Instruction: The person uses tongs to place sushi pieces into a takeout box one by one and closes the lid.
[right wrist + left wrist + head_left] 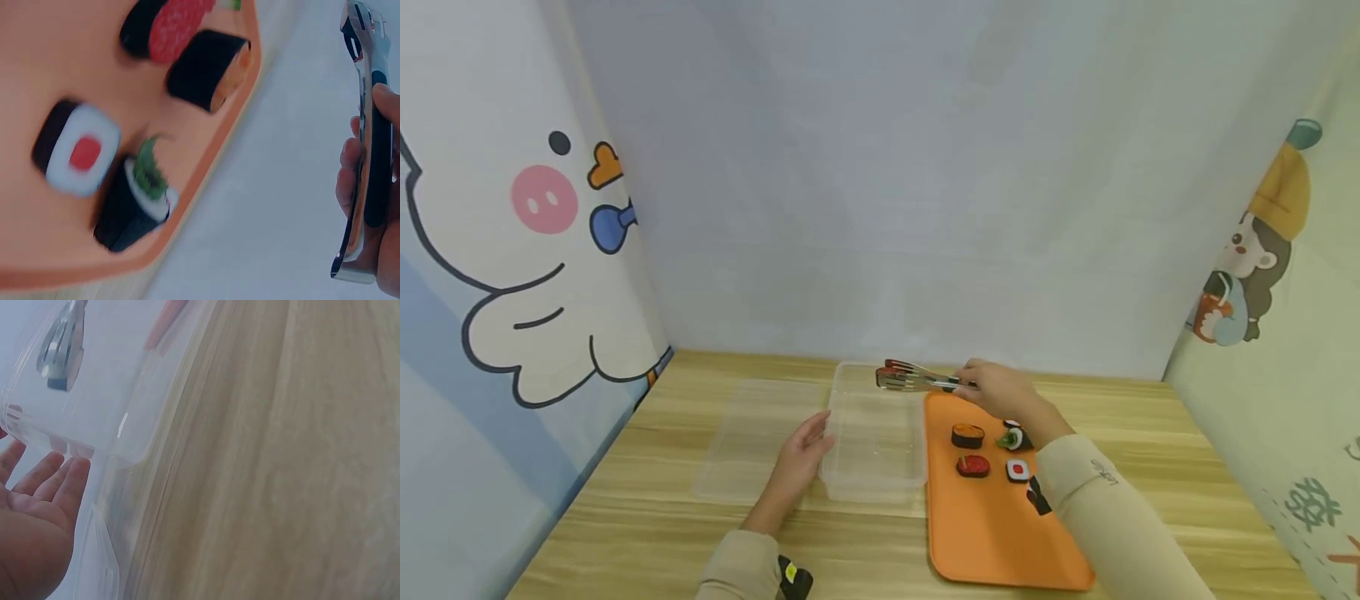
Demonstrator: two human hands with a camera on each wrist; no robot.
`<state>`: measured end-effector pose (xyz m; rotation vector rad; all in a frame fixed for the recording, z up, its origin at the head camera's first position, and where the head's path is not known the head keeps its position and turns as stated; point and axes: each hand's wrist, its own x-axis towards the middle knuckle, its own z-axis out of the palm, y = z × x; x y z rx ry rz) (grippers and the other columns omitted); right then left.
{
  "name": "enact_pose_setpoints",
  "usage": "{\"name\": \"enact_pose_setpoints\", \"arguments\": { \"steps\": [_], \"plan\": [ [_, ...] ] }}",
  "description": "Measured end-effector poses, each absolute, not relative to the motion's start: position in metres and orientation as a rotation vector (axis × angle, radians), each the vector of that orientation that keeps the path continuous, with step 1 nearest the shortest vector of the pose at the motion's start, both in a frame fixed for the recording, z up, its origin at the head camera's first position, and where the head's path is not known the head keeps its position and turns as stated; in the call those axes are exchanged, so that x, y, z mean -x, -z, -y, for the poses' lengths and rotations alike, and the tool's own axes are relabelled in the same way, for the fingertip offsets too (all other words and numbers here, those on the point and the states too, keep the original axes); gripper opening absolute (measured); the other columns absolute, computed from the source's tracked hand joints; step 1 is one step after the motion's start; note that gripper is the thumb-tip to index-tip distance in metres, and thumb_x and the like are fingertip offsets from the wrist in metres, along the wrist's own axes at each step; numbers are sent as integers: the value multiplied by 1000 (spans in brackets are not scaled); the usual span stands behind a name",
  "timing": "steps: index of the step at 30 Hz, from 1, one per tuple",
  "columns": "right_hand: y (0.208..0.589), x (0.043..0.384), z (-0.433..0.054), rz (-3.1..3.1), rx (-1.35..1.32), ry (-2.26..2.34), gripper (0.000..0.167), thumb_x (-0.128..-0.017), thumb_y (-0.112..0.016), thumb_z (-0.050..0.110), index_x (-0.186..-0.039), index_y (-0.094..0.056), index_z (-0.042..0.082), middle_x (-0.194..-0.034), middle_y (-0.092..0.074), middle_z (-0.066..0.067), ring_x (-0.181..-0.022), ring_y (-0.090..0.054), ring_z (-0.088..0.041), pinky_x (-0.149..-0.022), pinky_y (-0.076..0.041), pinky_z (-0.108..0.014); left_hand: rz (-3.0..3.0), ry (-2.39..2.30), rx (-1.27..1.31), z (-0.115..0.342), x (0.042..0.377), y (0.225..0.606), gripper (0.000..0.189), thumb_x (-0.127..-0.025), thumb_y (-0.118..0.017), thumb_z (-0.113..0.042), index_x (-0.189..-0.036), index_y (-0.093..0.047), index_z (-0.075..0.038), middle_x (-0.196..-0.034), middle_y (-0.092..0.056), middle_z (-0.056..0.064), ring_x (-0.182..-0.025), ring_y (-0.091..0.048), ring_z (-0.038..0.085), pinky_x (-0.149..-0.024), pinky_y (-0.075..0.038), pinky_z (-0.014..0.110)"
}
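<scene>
My right hand [1000, 390] grips metal tongs [917, 379] by their dark-padded handle, high by the far side of a clear plastic box [876, 492]. Nothing shows between the tong tips. My left hand [801, 454] has its fingers stretched out, fingertips right at the box's left wall [37, 434]. To the right, an orange tray [992, 542] bears several toy sushi pieces: an orange-topped roll [967, 435], a red-topped roll [973, 466], a white roll with a red centre [1018, 471] and a hand roll with green leaves [140, 200]. My right forearm hides part of the tray.
Left of the box lies a flat clear lid [745, 433] on the wood-grain table [647, 500]. A pale curtain [910, 250] hangs behind the table, with printed cloth at both sides.
</scene>
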<state>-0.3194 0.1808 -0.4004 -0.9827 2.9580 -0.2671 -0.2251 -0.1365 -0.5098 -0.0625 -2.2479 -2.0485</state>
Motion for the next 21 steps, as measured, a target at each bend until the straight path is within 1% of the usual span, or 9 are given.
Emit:
{"name": "enact_pose_setpoints", "arguments": {
  "steps": [6,9,13,18,21],
  "plan": [
    [415,329,-151,-2952,966,179,40,-100,-58,30,-130,-61,4,-130,-56,-15,-110,-59,-31,-88,-50,-46,2238,2051,52,135,226,512,46,-98,-54,-4,-143,-43,3,-143,-41,31,-132,-37,46,-107,-32,52],
    [420,332,-140,-2952,979,129,40,-100,-58,31,-130,-62,5,-128,-58,-14,-111,-59,-31,-89,-50,-45,2228,2062,57,133,226,512,46,-98,-54,-4,-143,-43,4,-143,-41,31,-132,-37,45,-107,-32,51],
    [423,334,-132,-2944,970,100,39,-99,-59,31,-129,-63,7,-121,-60,-10,-104,-60,-27,-85,-51,-42,2214,2085,72,132,228,513,47,-99,-54,-4,-143,-42,5,-143,-40,30,-133,-36,44,-108,-32,49],
    [424,335,-123,-2923,948,101,39,-99,-59,31,-130,-62,7,-127,-58,-12,-112,-57,-28,-92,-48,-43,2224,2096,71,133,228,514,48,-100,-53,-6,-145,-40,4,-145,-39,29,-134,-35,42,-109,-31,49],
    [420,334,-116,-2896,943,68,40,-99,-59,30,-131,-61,6,-132,-56,-15,-119,-54,-31,-98,-45,-46,2242,2077,49,136,228,514,48,-100,-53,-7,-145,-40,4,-145,-39,28,-134,-36,42,-108,-31,49]
  ]
}}
